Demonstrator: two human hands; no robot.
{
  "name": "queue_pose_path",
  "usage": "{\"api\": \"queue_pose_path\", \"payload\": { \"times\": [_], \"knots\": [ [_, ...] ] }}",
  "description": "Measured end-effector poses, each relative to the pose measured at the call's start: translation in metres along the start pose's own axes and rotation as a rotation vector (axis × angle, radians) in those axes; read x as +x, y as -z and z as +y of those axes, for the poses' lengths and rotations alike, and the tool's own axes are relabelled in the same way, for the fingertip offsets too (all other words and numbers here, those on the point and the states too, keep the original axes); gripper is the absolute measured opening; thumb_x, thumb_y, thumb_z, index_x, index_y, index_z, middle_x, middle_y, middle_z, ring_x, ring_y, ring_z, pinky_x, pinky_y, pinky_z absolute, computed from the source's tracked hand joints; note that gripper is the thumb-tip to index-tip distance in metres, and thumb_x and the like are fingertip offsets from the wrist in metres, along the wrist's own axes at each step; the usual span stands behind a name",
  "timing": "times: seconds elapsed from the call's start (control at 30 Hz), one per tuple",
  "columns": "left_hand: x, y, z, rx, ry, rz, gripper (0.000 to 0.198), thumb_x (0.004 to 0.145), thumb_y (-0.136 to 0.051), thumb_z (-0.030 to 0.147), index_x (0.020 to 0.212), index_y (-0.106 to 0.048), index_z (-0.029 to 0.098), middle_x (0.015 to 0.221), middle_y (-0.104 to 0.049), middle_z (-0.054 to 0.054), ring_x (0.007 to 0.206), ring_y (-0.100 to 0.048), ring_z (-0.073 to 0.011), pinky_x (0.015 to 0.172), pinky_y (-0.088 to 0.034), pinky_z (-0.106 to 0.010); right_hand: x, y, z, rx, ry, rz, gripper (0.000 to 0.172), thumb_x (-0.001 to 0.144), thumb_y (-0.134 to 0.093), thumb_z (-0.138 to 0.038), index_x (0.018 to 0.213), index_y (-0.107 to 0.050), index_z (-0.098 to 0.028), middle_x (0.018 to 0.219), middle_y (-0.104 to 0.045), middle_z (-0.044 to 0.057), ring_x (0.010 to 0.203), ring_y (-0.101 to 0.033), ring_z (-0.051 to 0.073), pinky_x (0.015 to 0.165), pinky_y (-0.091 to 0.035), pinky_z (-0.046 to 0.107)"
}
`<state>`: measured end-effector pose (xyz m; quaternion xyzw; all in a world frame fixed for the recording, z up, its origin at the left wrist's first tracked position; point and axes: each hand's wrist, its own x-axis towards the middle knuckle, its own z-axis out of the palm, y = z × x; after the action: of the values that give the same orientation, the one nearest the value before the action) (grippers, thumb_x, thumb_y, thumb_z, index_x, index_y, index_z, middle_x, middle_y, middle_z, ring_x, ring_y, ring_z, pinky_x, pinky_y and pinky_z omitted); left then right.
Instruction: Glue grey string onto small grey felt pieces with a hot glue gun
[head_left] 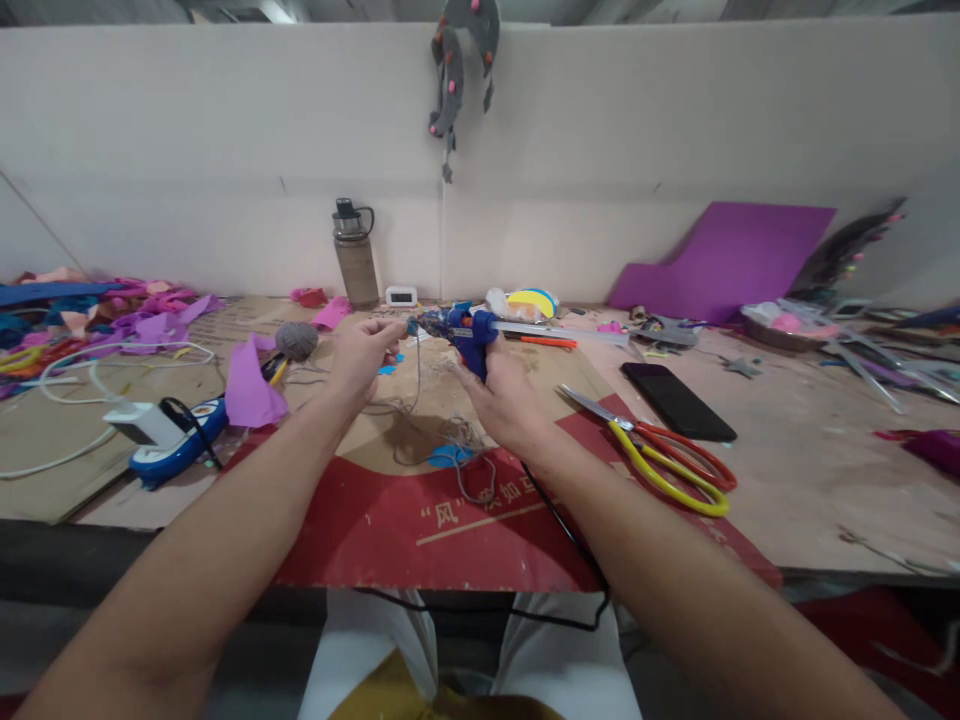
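My right hand (506, 390) is wrapped around the handle of a blue hot glue gun (472, 345). A clear glue stick (540, 329) protrudes from its back, and its nozzle points left. My left hand (369, 352) is closed in a pinch on a small teal-blue piece (412, 326) close to the nozzle; its exact shape is too small to tell. Grey yarn (418, 375) hangs down beside the pinch to loose loops on the board. Under those loops lies a blue cut-out (450, 456).
Scissors (652, 450) and a black phone (675, 400) lie right. Left are a power strip (180, 440), a yarn ball (297, 341) and felt scraps (135, 320). A bottle (355, 255) stands against the wall. The gun's black cord (562, 525) drops over the table edge.
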<state>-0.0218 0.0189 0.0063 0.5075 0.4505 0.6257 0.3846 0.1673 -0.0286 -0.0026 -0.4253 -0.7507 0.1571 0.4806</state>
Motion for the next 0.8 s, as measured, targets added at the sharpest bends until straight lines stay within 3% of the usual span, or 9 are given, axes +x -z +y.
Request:
{"api": "queue_pose_path", "payload": {
  "times": [0.27, 0.8],
  "knots": [
    [-0.0005, -0.0014, 0.0011, 0.017, 0.002, 0.013, 0.020, 0.067, -0.072, 0.032, 0.069, -0.063, 0.014, 0.059, -0.054, 0.001, 0.046, -0.042, -0.0047, 0.042, -0.031, -0.017, 0.0001, -0.0015, 0.0010, 0.008, 0.023, 0.003, 0.036, 0.084, -0.049, -0.021, 0.120, -0.049, -0.019, 0.111, -0.061, 0.013, 0.101, -0.059, 0.027, 0.090, -0.047, 0.043],
    [0.0000, -0.0007, -0.0006, -0.007, 0.008, -0.006, 0.021, 0.065, -0.073, 0.032, 0.069, -0.063, 0.014, 0.058, -0.053, 0.002, 0.046, -0.042, -0.0048, 0.043, -0.031, -0.017, 0.0000, -0.0025, 0.0027, -0.010, 0.015, 0.007, 0.035, 0.083, -0.050, -0.022, 0.118, -0.048, -0.018, 0.101, -0.061, 0.011, 0.090, -0.059, 0.025, 0.083, -0.048, 0.042]
  ]
}}
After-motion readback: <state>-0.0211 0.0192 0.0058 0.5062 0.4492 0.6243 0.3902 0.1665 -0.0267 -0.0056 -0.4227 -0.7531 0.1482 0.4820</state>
